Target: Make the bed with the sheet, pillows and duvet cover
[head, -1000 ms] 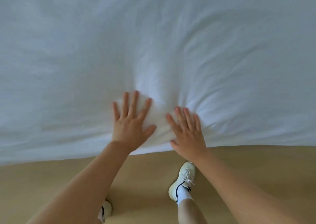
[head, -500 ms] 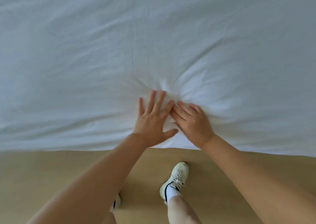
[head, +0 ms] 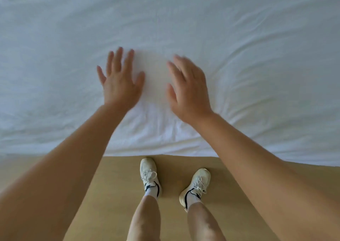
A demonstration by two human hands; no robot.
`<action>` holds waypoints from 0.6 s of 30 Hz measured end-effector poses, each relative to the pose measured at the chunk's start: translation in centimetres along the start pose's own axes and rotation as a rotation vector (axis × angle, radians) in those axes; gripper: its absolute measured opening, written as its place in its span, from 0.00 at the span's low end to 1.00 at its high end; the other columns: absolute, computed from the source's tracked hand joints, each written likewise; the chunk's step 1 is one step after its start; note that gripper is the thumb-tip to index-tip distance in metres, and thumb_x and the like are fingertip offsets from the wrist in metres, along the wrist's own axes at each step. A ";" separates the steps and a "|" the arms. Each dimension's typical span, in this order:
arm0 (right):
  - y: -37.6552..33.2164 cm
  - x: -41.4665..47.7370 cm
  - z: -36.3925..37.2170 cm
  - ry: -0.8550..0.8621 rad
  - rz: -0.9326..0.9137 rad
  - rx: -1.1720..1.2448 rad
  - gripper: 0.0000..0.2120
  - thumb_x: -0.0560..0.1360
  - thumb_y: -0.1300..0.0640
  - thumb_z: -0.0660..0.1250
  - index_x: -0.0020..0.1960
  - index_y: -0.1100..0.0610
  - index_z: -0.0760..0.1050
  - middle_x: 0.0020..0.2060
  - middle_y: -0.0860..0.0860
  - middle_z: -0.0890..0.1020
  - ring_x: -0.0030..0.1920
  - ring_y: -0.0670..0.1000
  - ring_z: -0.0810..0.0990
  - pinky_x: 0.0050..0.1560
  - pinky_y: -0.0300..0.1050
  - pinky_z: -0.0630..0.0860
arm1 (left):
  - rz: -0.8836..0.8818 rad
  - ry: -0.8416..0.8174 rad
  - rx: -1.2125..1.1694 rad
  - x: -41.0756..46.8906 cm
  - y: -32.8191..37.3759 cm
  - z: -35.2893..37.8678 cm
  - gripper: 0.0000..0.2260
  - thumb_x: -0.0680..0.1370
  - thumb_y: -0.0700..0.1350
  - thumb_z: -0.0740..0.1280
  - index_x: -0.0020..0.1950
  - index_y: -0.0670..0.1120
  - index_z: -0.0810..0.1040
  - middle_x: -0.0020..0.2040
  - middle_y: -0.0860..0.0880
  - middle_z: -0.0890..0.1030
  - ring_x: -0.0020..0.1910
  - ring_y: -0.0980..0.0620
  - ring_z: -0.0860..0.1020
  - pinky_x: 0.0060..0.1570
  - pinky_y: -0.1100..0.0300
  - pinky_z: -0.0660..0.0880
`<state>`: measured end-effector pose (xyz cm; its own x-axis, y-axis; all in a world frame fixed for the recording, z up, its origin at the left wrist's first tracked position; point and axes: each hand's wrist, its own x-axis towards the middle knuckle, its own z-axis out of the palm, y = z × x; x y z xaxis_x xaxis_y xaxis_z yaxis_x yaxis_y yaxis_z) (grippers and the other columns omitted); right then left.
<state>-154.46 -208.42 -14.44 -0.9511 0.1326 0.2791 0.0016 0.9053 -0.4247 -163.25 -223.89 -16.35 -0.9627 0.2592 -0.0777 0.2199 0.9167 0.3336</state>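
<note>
A white sheet [head: 239, 38] covers the bed and fills the upper two thirds of the head view, with soft creases fanning out from the middle. My left hand [head: 120, 80] is spread flat, palm down, fingers straight, over the sheet near the bed's near edge. My right hand [head: 187, 90] is beside it, fingers straight and slightly blurred, a hand's width to the right. Neither hand holds any cloth. Whether the palms touch the sheet or hover just above it is unclear. No pillows or duvet cover are in view.
The bed's near edge [head: 165, 153] runs across the frame. Below it is a tan floor [head: 110, 194]. My two feet in white trainers [head: 150, 176] stand close to the edge, toes pointing at the bed.
My hands were pressed together on the sheet, bunching creases between them; they have moved apart and forward with fingers spread. The sheet between them lies smoother. Both feet now stand by the bed.
</note>
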 end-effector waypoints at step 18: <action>8.5 -17.2 -1.4 -0.219 0.368 -0.287 0.30 0.73 0.53 0.59 0.74 0.54 0.60 0.72 0.60 0.62 0.72 0.61 0.59 0.71 0.59 0.52 | 0.712 -0.242 0.075 -13.4 5.9 8.0 0.25 0.75 0.47 0.60 0.72 0.48 0.67 0.73 0.42 0.66 0.73 0.38 0.59 0.68 0.40 0.57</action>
<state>-137.62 -202.49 -21.67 -0.9139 0.4035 -0.0438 0.4038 0.8930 -0.1988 -147.80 -219.51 -20.90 -0.5241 0.8484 -0.0744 0.7945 0.5185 0.3160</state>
